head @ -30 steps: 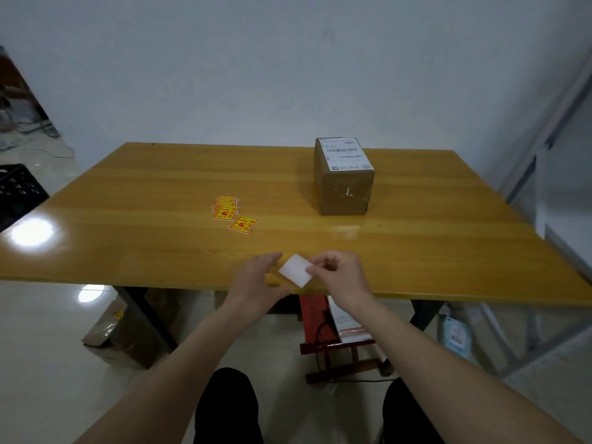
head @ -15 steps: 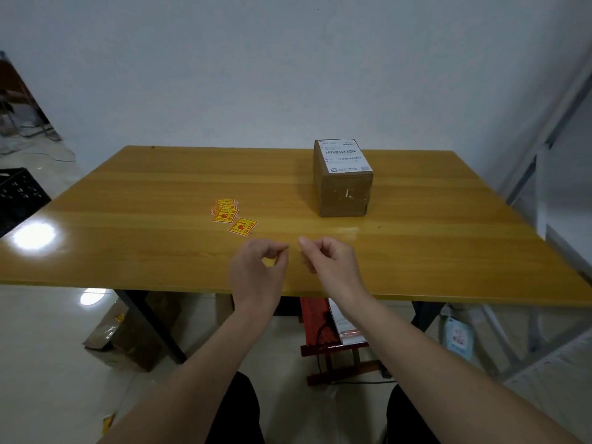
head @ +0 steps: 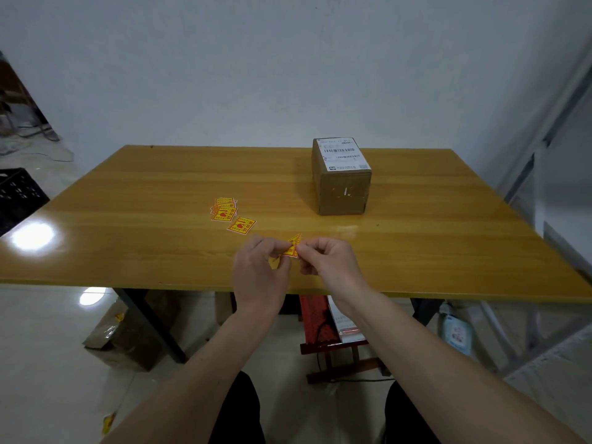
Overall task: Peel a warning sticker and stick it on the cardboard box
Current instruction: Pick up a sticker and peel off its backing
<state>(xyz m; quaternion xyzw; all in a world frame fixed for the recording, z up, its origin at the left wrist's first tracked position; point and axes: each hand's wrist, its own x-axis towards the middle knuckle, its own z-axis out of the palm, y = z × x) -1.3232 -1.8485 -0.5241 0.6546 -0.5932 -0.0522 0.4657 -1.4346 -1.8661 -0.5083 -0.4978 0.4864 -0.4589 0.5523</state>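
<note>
A yellow and red warning sticker (head: 292, 248) is pinched between my left hand (head: 260, 270) and my right hand (head: 330, 261), just above the near part of the wooden table (head: 128, 187). Its printed side faces up and one corner stands up between my fingertips. A brown cardboard box (head: 342, 193) with a white shipping label on top stands on the table beyond my right hand, well apart from it. A small pile of the same stickers (head: 224, 209) and one loose sticker (head: 242, 225) lie on the table to the left of my hands.
A black crate (head: 17, 195) sits on the floor at the far left. Under the table are a brown carton (head: 128, 334), a red wooden stool (head: 330, 350) and bagged items. A metal rack frame (head: 544, 161) rises along the right side. A white wall lies behind the table.
A second ago the piece between my hands showed its white side near the table's front edge. My hands have moved forward over the table, and the yellow printed side now shows.
</note>
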